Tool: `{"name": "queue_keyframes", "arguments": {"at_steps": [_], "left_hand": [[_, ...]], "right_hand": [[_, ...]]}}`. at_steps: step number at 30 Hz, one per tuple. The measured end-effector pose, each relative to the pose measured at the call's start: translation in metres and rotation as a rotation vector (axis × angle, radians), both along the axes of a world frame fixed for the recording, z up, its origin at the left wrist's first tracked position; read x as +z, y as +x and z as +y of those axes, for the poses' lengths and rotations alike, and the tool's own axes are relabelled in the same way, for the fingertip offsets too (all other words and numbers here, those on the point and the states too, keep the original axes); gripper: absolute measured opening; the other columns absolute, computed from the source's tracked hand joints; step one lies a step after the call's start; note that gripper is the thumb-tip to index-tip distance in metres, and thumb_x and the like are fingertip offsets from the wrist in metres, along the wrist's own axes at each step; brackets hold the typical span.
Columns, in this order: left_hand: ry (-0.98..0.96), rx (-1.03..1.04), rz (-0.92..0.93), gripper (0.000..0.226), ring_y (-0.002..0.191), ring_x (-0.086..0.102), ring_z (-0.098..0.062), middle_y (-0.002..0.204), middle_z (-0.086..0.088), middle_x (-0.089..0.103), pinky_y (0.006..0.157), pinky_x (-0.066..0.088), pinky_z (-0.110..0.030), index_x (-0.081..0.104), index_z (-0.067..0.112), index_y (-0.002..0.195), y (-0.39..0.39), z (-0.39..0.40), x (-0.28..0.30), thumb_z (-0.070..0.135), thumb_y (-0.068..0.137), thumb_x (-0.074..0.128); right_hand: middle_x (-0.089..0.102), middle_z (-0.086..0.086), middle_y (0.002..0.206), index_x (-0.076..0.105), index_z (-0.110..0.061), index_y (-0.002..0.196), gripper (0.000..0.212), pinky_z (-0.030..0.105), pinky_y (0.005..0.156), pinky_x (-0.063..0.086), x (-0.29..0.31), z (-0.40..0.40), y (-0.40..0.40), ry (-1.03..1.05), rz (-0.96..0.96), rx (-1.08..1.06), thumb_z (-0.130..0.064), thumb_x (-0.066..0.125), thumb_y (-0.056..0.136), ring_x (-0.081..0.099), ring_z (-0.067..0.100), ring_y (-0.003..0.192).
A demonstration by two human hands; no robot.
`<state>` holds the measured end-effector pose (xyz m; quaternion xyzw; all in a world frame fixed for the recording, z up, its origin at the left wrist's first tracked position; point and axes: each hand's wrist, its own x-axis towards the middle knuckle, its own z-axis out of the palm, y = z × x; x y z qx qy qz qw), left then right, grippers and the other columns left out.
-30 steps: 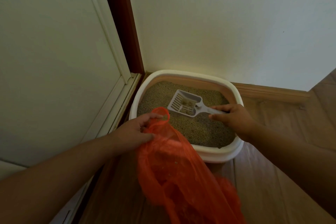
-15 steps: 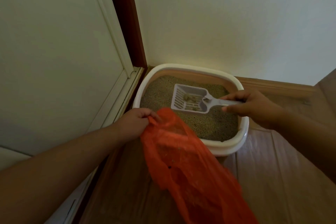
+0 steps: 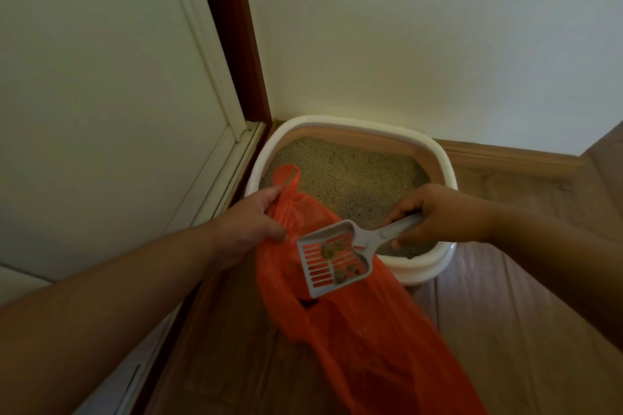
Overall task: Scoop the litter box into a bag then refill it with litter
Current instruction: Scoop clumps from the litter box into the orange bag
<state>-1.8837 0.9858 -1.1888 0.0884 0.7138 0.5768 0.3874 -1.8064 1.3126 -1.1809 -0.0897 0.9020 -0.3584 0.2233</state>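
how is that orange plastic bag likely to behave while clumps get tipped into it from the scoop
The orange plastic bag is probably floppy: it hangs in loose folds from the left hand, which pinches one side of its top edge. Its mouth may sag shut, since only one side is held. It looks thin and light, so clumps dropping from the scoop could make it swing.

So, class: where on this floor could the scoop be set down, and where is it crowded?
Free: bare wood floor right of the orange bag, below the litter box; also beside the baseboard. Crowded: the door-side gap, filled by the left hand and bag.
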Motion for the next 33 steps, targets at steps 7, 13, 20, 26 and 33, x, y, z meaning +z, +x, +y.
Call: {"name": "queue_keyframes", "arguments": {"at_steps": [7, 13, 20, 26, 33], "left_hand": [[0.105, 0.010, -0.116, 0.080, 0.090, 0.073, -0.028, 0.101, -0.013, 0.072, 0.067, 0.060, -0.039, 0.056, 0.013, 0.138, 0.001, 0.004, 0.007, -0.032, 0.073, 0.045], [0.152, 0.001, -0.132, 0.086, 0.086, 0.069, -0.029, 0.107, -0.018, 0.066, 0.068, 0.052, -0.037, 0.057, 0.013, 0.137, 0.000, 0.002, 0.010, -0.029, 0.063, 0.044], [0.301, 0.064, -0.178, 0.082, 0.092, 0.068, -0.030, 0.105, -0.019, 0.064, 0.071, 0.054, -0.037, 0.063, 0.012, 0.131, -0.003, -0.002, 0.017, -0.023, 0.059, 0.045], [0.400, 0.059, -0.221, 0.087, 0.093, 0.058, -0.030, 0.110, -0.016, 0.057, 0.072, 0.043, -0.036, 0.067, 0.019, 0.132, -0.005, -0.003, 0.023, -0.019, 0.056, 0.048], [0.263, 0.108, -0.154, 0.104, 0.084, 0.067, -0.022, 0.109, -0.014, 0.063, 0.060, 0.047, -0.032, 0.051, 0.024, 0.148, -0.004, -0.005, 0.024, -0.017, 0.052, 0.051]], "right_hand": [[0.073, -0.014, 0.092, 0.076, -0.036, 0.101, 0.016, 0.022, 0.071, 0.058, 0.000, -0.024, -0.001, 0.161, 0.073, 0.083, -0.033, 0.078, 0.086, 0.068, 0.000, 0.078], [0.073, -0.015, 0.091, 0.077, -0.031, 0.108, 0.021, 0.008, 0.068, 0.049, 0.012, -0.014, -0.009, 0.352, 0.182, 0.027, -0.035, 0.078, 0.086, 0.066, 0.000, 0.080], [0.072, -0.015, 0.089, 0.078, -0.033, 0.107, 0.021, 0.014, 0.064, 0.047, 0.017, -0.028, -0.007, 0.320, 0.241, 0.126, -0.034, 0.078, 0.086, 0.065, 0.000, 0.074], [0.072, -0.009, 0.095, 0.078, -0.026, 0.112, 0.023, 0.020, 0.073, 0.050, 0.017, -0.045, -0.005, 0.331, 0.325, 0.299, -0.028, 0.065, 0.093, 0.067, 0.009, 0.084], [0.070, -0.003, 0.091, 0.078, -0.020, 0.102, 0.019, 0.037, 0.077, 0.051, 0.009, -0.055, 0.001, 0.426, 0.275, 0.386, -0.024, 0.065, 0.088, 0.064, 0.015, 0.083]]}}
